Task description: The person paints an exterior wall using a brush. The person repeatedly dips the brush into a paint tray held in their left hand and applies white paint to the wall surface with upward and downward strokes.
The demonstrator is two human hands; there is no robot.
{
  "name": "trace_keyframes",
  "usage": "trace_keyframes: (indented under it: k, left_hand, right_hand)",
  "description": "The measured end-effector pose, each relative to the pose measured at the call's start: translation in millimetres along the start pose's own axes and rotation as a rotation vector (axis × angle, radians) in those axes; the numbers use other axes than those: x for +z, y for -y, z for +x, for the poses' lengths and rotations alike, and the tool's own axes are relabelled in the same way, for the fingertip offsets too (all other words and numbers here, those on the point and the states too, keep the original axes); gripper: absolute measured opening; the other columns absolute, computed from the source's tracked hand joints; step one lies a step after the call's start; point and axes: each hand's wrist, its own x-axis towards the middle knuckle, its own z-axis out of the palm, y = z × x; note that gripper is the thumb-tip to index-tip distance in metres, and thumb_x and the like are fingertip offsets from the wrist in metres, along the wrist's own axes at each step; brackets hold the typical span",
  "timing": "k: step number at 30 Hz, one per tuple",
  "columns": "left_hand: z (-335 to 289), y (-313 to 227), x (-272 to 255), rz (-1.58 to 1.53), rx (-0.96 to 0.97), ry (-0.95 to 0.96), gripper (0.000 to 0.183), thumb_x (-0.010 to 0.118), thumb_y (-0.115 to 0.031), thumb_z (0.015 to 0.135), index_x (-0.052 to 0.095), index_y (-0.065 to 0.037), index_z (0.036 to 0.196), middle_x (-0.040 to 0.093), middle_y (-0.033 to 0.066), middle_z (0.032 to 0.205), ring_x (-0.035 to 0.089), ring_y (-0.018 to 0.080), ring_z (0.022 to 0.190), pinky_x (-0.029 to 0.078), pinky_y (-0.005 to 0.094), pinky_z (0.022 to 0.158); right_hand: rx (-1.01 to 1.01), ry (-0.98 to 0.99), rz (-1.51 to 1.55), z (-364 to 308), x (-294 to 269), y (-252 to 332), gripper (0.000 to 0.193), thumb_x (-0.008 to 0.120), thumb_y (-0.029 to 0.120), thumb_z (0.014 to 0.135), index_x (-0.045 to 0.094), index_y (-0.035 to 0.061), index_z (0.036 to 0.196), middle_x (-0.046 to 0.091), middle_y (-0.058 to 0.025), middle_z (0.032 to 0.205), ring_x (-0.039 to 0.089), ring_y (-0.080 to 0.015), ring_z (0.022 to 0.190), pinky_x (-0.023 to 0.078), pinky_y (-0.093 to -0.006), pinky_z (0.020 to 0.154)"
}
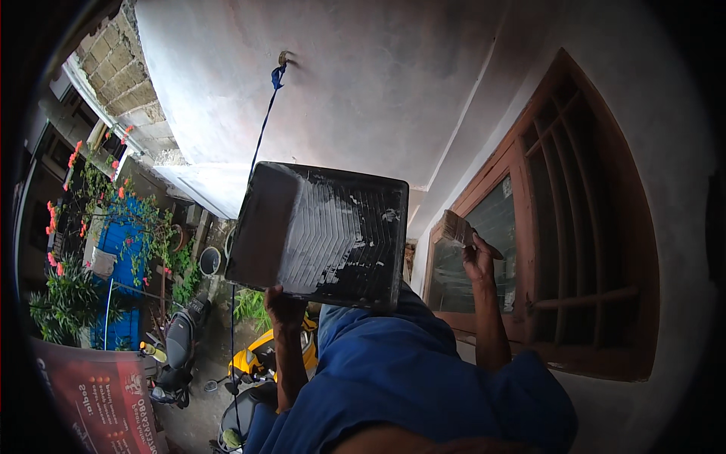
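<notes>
Head view: left hand (285, 309) grips tray (378, 253) partly hiding cord (266, 125), right hand (478, 262) grips brush (457, 228) near window (525, 238).

Black paint tray (378, 253) streaked with whitish

Chevron-patterned across the middle. Above it, mottled off-white on the wall (378, 83), blue on the cord (277, 77). Below it, yellow on the motorbike (249, 363), blue on the shirt (393, 356). Right of it, grey-brown on the paintbrush (457, 228), reddish-brown on the window frame (523, 227).

From here I see a plastic-looking tray (382, 251), smooth by its left edge, ribbed rightward, a rough-bristled brush (457, 228), matt cloth shirt (393, 371) and wooden window frame (523, 234).
</notes>
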Motion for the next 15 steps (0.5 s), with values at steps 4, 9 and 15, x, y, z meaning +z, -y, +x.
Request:
trace_keyframes:
  k: [4, 9, 15]
  left_hand:
    - [-8, -9, -3, -0.026, -0.008, 0.034, 0.049, 0.056, -0.020, 0.067, 0.048, -0.006, 0.113, 0.052, 0.0103, 0.112, 0.048, 0.0262, 0.104, 0.036, 0.0418, 0.090]
    - [-1, -12, -2, -0.028, -0.048, 0.033, 0.039, 0.058, -0.024, 0.071, 0.054, -0.005, 0.105, 0.057, 0.0091, 0.104, 0.052, 0.0242, 0.099, 0.038, 0.0409, 0.087]
    - [-9, -20, 5, -0.107, -0.129, 0.122, 0.038, 0.054, -0.016, 0.068, 0.053, 0.000, 0.102, 0.056, 0.0122, 0.104, 0.053, 0.0253, 0.097, 0.038, 0.0405, 0.088]
  right_hand:
    - [0.036, 0.073, 0.139, 9, 6, 2, 0.020, 0.052, 0.008, 0.082, 0.053, -0.0010, 0.100, 0.059, -0.0111, 0.096, 0.060, -0.0190, 0.083, 0.053, -0.0267, 0.071]
    - [-0.020, 0.089, -0.109, -1, 82, 13, 0.026, 0.055, 0.008, 0.081, 0.051, -0.0009, 0.105, 0.059, -0.0114, 0.097, 0.058, -0.0176, 0.085, 0.050, -0.0270, 0.068]
    - [-0.273, 0.263, -0.840, -23, 246, -45, 0.034, 0.060, 0.008, 0.076, 0.051, -0.0043, 0.107, 0.056, -0.0082, 0.098, 0.054, -0.0142, 0.090, 0.045, -0.0249, 0.075]
